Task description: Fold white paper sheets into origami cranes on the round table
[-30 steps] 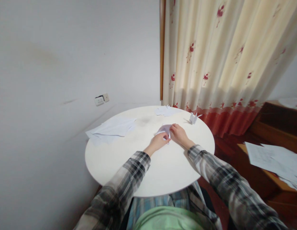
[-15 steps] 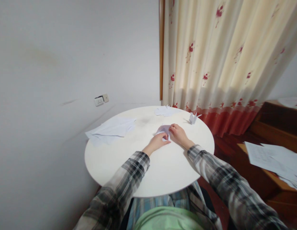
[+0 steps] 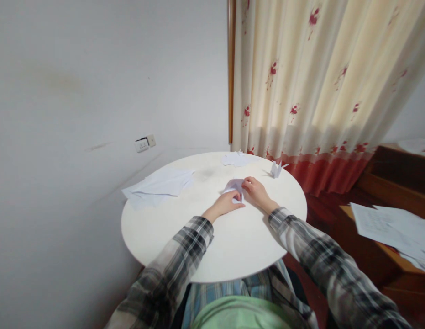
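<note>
A folded piece of white paper point(image 3: 233, 184) is held between my two hands over the round table's middle right. My right hand point(image 3: 256, 191) pinches its right edge between thumb and fingertips. My left hand point(image 3: 226, 203) curls its fingers on the paper's near side, thumb stretched toward the right; its palm hides part of the paper. The exact folds are too small to make out. Beyond my right hand stands a folded paper crane point(image 3: 276, 169), near the table's far right edge.
Loose white sheets point(image 3: 160, 183) lie at the left of the round white table point(image 3: 157, 228). Smaller paper pieces point(image 3: 236, 158) rest at its far edge. A wall is on the left, a flowered curtain point(image 3: 301, 91) behind. Papers point(image 3: 393, 226) cover a wooden surface at right.
My left hand has shifted very slightly, its thumb and fingers a bit further apart. The right hand and the paper stay almost where they were.
</note>
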Action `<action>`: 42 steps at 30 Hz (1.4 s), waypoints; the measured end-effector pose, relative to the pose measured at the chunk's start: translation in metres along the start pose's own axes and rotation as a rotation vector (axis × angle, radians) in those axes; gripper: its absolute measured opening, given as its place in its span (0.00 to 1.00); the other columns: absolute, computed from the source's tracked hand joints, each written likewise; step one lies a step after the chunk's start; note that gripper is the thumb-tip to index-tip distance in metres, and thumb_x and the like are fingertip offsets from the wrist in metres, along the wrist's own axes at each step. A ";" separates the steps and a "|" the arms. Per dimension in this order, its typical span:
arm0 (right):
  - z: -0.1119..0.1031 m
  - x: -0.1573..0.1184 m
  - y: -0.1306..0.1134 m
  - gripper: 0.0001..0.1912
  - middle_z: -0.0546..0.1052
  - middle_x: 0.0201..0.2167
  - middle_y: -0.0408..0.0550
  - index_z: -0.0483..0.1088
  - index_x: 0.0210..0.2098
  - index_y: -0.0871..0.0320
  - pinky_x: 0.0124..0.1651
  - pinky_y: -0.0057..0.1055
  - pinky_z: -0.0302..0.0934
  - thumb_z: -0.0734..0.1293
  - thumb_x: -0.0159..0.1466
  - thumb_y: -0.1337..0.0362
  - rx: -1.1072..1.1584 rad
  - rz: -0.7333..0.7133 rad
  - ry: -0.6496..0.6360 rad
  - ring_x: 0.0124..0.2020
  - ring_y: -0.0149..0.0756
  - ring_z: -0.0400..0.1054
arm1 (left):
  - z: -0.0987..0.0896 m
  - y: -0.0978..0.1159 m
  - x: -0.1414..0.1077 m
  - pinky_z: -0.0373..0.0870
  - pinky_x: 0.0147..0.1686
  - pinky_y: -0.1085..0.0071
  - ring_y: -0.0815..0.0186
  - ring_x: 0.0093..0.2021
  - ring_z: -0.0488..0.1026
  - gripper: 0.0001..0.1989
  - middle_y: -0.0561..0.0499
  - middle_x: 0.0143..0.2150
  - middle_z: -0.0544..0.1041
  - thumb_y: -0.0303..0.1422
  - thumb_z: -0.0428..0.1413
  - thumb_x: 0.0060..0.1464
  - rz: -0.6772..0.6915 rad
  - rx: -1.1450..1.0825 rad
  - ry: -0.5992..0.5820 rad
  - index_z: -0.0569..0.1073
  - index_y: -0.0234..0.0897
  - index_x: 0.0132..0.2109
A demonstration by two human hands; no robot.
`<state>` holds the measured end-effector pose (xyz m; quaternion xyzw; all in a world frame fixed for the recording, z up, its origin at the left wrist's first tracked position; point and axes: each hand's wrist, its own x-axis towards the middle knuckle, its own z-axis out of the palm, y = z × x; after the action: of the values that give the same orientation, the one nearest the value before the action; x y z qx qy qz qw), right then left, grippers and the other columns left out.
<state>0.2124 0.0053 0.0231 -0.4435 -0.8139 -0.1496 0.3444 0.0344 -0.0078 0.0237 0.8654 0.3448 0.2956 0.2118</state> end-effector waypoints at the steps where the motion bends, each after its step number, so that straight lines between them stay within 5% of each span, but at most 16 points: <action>1: 0.000 0.000 0.000 0.08 0.69 0.36 0.49 0.69 0.35 0.58 0.38 0.29 0.57 0.59 0.60 0.69 0.001 -0.007 0.005 0.37 0.35 0.61 | -0.001 0.001 0.000 0.63 0.36 0.72 0.67 0.34 0.67 0.11 0.53 0.33 0.72 0.38 0.58 0.42 0.005 0.002 -0.015 0.68 0.36 0.31; 10: -0.005 0.002 -0.004 0.07 0.68 0.43 0.52 0.68 0.36 0.59 0.41 0.33 0.57 0.61 0.59 0.71 -0.101 -0.159 -0.027 0.42 0.39 0.59 | -0.001 0.007 -0.002 0.62 0.34 0.73 0.68 0.32 0.67 0.11 0.54 0.32 0.72 0.39 0.56 0.44 0.007 0.032 -0.046 0.67 0.37 0.31; 16: -0.006 0.002 -0.007 0.07 0.67 0.44 0.53 0.68 0.36 0.59 0.43 0.36 0.56 0.60 0.59 0.70 -0.121 -0.102 -0.069 0.43 0.41 0.59 | 0.000 0.009 -0.002 0.63 0.33 0.72 0.67 0.32 0.67 0.15 0.54 0.33 0.70 0.39 0.58 0.42 0.007 0.098 -0.003 0.65 0.38 0.37; 29: -0.005 0.002 -0.006 0.06 0.68 0.41 0.53 0.68 0.34 0.59 0.41 0.34 0.57 0.61 0.57 0.71 -0.080 -0.078 -0.029 0.40 0.40 0.60 | 0.002 0.010 -0.002 0.61 0.50 0.67 0.61 0.46 0.69 0.15 0.47 0.46 0.74 0.38 0.54 0.49 0.077 0.126 -0.024 0.71 0.37 0.44; 42: -0.014 0.000 -0.015 0.10 0.68 0.40 0.53 0.62 0.41 0.59 0.45 0.33 0.59 0.58 0.58 0.70 0.226 0.050 0.163 0.43 0.37 0.62 | 0.007 -0.005 0.007 0.66 0.44 0.67 0.64 0.39 0.72 0.12 0.49 0.40 0.77 0.33 0.52 0.49 -0.124 -0.244 0.038 0.75 0.34 0.40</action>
<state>0.2058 -0.0109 0.0342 -0.4084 -0.7835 -0.0838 0.4607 0.0408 -0.0006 0.0182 0.8046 0.3632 0.3378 0.3266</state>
